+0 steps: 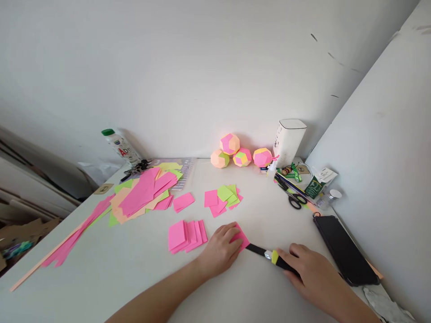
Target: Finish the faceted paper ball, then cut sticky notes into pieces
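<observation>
My left hand [222,246], fingers bent together, holds a pink paper piece [243,240] against the table. Closed around the black and yellow handle of a utility knife [274,257] is my right hand [308,269]. The knife's extended dark blade points left, its tip at the paper's right corner. Whether the blade lies under the paper or just meets its edge I cannot tell. Stacked pink paper rectangles [178,234] lie left of my left hand. Beyond it are small pink and green paper squares [228,194].
Folded paper balls [229,144] sit by the wall beside a white container [290,141]. At the right are scissors [296,199], a small glue bottle [271,170] and a black phone [345,249]. Coloured paper sheets [138,195] and a white bottle [121,148] occupy the left.
</observation>
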The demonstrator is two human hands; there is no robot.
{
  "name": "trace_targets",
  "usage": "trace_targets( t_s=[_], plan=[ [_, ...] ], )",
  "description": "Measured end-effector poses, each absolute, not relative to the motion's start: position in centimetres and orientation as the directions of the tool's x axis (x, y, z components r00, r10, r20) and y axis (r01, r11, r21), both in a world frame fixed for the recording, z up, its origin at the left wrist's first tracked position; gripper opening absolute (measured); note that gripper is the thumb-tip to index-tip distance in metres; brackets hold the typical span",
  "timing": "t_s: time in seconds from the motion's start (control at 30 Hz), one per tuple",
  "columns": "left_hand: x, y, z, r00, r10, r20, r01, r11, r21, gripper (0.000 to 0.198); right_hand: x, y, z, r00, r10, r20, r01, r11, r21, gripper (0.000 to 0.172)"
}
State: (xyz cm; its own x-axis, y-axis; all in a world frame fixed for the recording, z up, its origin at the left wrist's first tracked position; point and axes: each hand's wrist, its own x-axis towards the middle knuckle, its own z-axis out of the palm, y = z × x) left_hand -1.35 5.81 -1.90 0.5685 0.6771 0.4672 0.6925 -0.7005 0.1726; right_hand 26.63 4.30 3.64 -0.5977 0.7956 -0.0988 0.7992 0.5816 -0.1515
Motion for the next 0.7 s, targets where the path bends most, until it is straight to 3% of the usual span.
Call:
trace_targets(
  t_s=[0.4,0.7],
  plan=[
    [-1.11,5.73,-1.31,0.565,0.698,0.439,0.701,-0.687,0.189,0.014,26.03,4.05,3.8,-0.588,0.799,-0.125,0.808,0.574,-0.132,0.044],
    [-0.99,5.66,-1.35,0.597,0.672,0.438,0.712,-0.696,0.097,0.02,26.33,4.17,3.86,-0.579,0.805,-0.131,0.815,0.571,-0.095,0.043]
  ],
)
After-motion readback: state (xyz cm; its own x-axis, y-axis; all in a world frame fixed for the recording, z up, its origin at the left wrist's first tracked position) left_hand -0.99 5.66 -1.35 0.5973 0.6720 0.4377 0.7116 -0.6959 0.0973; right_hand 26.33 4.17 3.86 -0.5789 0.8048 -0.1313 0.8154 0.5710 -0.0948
